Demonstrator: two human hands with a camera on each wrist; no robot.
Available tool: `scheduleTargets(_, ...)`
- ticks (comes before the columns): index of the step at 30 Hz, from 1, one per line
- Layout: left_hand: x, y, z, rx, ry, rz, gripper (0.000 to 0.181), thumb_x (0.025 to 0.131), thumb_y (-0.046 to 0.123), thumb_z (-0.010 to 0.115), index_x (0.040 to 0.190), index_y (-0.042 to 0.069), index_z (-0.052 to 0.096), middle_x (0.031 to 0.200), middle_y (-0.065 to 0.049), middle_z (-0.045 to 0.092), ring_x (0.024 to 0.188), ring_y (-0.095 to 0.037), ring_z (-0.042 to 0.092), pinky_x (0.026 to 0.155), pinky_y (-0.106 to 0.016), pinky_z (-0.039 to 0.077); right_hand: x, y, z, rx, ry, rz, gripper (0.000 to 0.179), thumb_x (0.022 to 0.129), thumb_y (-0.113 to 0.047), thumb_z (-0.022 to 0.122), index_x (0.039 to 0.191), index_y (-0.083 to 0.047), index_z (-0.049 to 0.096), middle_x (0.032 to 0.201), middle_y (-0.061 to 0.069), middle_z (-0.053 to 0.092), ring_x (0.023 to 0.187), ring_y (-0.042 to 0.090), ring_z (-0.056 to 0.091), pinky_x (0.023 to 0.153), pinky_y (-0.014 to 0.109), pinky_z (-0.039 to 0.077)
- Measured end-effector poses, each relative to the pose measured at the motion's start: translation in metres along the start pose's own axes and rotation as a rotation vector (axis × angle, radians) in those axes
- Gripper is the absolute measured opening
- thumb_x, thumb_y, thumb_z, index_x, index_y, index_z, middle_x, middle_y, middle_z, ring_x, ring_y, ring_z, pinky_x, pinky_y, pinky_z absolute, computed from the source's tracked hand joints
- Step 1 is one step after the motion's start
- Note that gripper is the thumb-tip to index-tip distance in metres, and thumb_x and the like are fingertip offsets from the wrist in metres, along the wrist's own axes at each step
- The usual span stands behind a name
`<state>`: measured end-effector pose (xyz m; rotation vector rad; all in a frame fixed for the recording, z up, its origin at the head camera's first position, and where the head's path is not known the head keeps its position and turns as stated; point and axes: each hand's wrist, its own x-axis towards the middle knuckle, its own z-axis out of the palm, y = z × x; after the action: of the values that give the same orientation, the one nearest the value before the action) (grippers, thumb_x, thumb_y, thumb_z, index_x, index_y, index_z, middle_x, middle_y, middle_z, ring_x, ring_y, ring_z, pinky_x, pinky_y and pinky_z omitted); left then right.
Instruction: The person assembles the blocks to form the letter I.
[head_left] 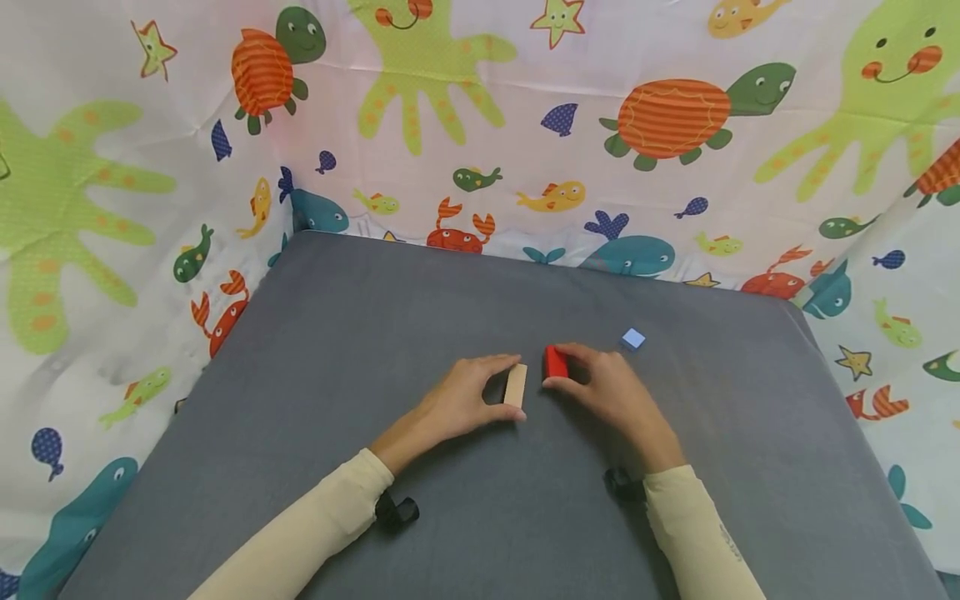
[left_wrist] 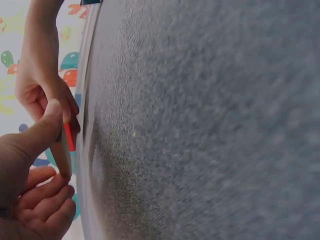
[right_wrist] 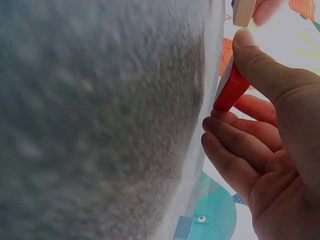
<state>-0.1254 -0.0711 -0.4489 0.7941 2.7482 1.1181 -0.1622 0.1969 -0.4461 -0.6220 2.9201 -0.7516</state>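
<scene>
Between thumb and fingers my left hand (head_left: 467, 396) pinches a plain wooden block (head_left: 515, 386) by its two ends. To its right, a red block (head_left: 556, 362) is pinched in my right hand (head_left: 606, 389). A small gap separates the two blocks in the head view. In the left wrist view the wooden block (left_wrist: 61, 156) spans from thumb to fingertips, with the red block (left_wrist: 70, 137) partly hidden behind it. The right wrist view shows the red block (right_wrist: 231, 87) between thumb and fingers, and an end of the wooden block (right_wrist: 244, 12) above.
A light blue block (head_left: 633, 338) lies on the grey table (head_left: 360, 325), just beyond my right hand. A cloth (head_left: 480, 100) printed with sea animals hangs along the back and sides of the table. Each wrist carries a black camera mount.
</scene>
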Motion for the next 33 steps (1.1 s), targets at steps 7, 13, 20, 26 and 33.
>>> scheduleTargets(7,0.012,-0.010,0.005,0.022,0.059,-0.047,0.079,0.086,0.042,0.090,0.150,0.007,0.060,0.151,-0.007,0.061,0.141,-0.022,0.056,0.117,-0.040,0.045,-0.012,-0.009,0.007,-0.019,-0.017,-0.031,0.067,0.088,-0.048,0.086,0.143,-0.014,0.067,0.131,0.009,0.073,0.099,0.023,0.068,0.097,0.050,0.059)
scheduleTargets(13,0.020,-0.014,0.010,0.033,0.066,-0.060,0.077,0.087,0.042,0.089,0.149,0.007,0.061,0.150,-0.007,0.062,0.139,-0.023,0.058,0.117,-0.041,0.045,-0.024,-0.020,0.007,-0.015,-0.020,-0.080,0.065,0.087,-0.046,0.087,0.140,-0.012,0.069,0.126,0.008,0.075,0.092,0.019,0.068,0.092,0.048,0.061)
scheduleTargets(20,0.030,-0.015,0.014,0.018,0.056,-0.063,0.071,0.087,0.039,0.089,0.146,0.008,0.063,0.148,-0.006,0.064,0.136,-0.022,0.060,0.116,-0.040,0.046,-0.035,-0.029,0.007,-0.020,-0.064,-0.083,0.066,0.087,-0.048,0.087,0.140,-0.013,0.069,0.130,0.008,0.074,0.094,0.018,0.068,0.091,0.047,0.061)
scheduleTargets(26,0.037,-0.018,0.015,0.019,0.041,-0.067,0.072,0.086,0.040,0.089,0.146,0.009,0.064,0.148,-0.005,0.063,0.137,-0.022,0.059,0.116,-0.041,0.046,-0.042,-0.034,0.009,-0.031,-0.080,-0.110,0.064,0.087,-0.048,0.086,0.139,-0.013,0.070,0.129,0.008,0.075,0.094,0.016,0.071,0.089,0.046,0.061)
scheduleTargets(33,0.042,-0.017,0.015,0.010,0.020,-0.066,0.071,0.087,0.038,0.089,0.147,0.010,0.063,0.150,-0.003,0.062,0.141,-0.021,0.055,0.117,-0.042,0.045,-0.047,-0.036,0.012,-0.046,-0.063,-0.112,0.063,0.087,-0.047,0.087,0.139,-0.015,0.070,0.126,0.007,0.076,0.091,0.016,0.071,0.086,0.046,0.061)
